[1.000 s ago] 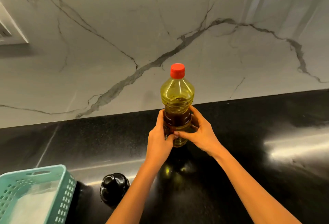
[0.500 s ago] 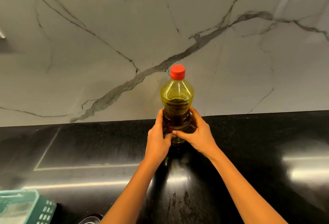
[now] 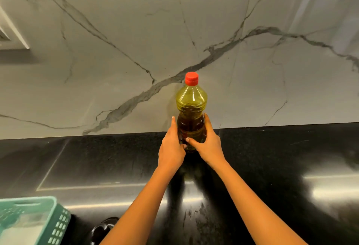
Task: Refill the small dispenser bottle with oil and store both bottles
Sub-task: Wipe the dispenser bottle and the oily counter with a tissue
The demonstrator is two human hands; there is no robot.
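A large clear oil bottle (image 3: 191,104) with a red cap (image 3: 191,78) stands upright on the black counter, close to the marble wall. Amber oil fills its lower part. My left hand (image 3: 171,147) wraps the bottle's lower left side and my right hand (image 3: 206,143) wraps its lower right side, thumbs meeting at the front. A dark round object (image 3: 104,229), possibly the small dispenser bottle's top, sits at the bottom edge, partly hidden by my left forearm.
A teal plastic basket (image 3: 56,219) with something white inside stands at the bottom left corner. The glossy black counter (image 3: 291,167) stretches left and right. The marble backsplash (image 3: 136,50) rises right behind the bottle.
Both hands have kept their hold on the bottle, which now stands a little closer to the wall. The view shifted, bringing the basket and dark round object back in at the bottom left.
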